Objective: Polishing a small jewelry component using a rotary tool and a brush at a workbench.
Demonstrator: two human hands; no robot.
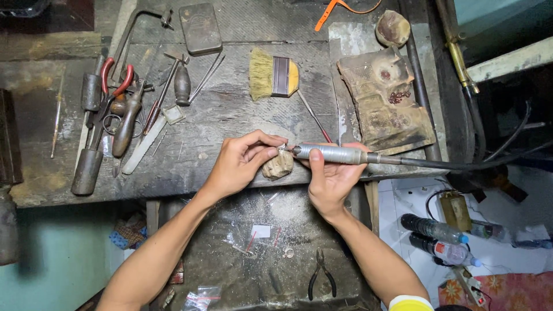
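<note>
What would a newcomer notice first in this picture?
At the centre, the right hand holds a metal rotary tool against a tiny piece pinched by the left hand. A yellow brush lies above them, and many hand tools crowd the bench's left side.

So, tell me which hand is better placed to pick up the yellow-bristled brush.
Left. The left hand only pinches a tiny piece, and lies just below the yellow-bristled brush. The right hand is occupied gripping the grey metal rotary handpiece.

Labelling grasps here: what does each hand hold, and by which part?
Right hand grips the grey metal rotary handpiece around its barrel, behind the tip. Left hand pinches a tiny workpiece at its fingertips, too small to identify.
</note>
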